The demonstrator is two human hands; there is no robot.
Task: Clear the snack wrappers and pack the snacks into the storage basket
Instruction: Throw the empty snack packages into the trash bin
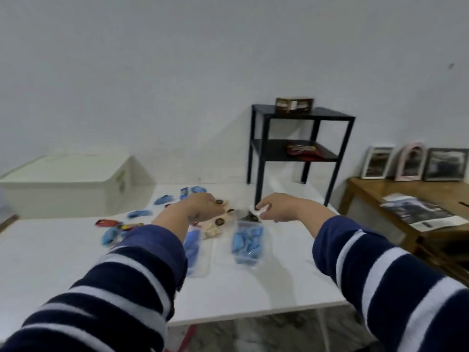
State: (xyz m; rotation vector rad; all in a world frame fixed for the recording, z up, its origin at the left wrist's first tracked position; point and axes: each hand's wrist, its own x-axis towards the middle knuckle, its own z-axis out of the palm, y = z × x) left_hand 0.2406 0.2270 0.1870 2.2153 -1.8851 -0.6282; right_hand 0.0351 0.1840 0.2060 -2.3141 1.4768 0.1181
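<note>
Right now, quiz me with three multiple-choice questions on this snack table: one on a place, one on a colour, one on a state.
1. Where is the brown cardboard box?
A on top of the black metal shelf unit
B on the floor
C in a hand

2. What colour fills the clear plastic tray?
A red
B blue
C green

3. What is the right hand doing?
A resting flat
B pinching a small white wrapper
C hanging off the table

A, it sits on the top shelf; B, blue packets show through; B, fingers close on white.

The white table (253, 295) bears scattered blue snack packets (247, 241), a black shelf (299, 138) and a white box (66, 181).
</note>
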